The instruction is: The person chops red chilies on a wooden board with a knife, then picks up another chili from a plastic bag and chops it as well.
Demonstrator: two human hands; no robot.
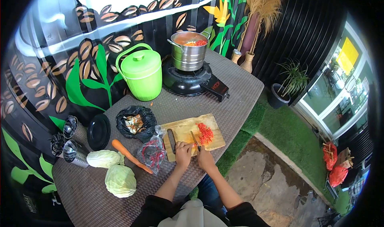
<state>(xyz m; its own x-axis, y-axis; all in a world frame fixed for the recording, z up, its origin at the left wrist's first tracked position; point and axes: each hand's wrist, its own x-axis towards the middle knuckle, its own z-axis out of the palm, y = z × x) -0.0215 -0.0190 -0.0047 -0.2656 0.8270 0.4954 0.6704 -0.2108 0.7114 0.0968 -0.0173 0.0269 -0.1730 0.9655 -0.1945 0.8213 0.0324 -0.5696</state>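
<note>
My right hand is closed round the dark handle of a knife, its blade pointing away over the wooden cutting board. Beside it, my left hand rests at the near edge of the board with bent fingers closed together. A small orange-red bit shows by its fingertips, but what they hold is mostly hidden. A pile of finely chopped red vegetable lies on the board, right of the blade. Left of the board is a clear plastic bag with red stripes.
A carrot, a napa cabbage and a round cabbage lie leftward. Behind are a black bag of scraps, a green lidded bucket and a steel pot on a portable stove. Cutlery holders stand left.
</note>
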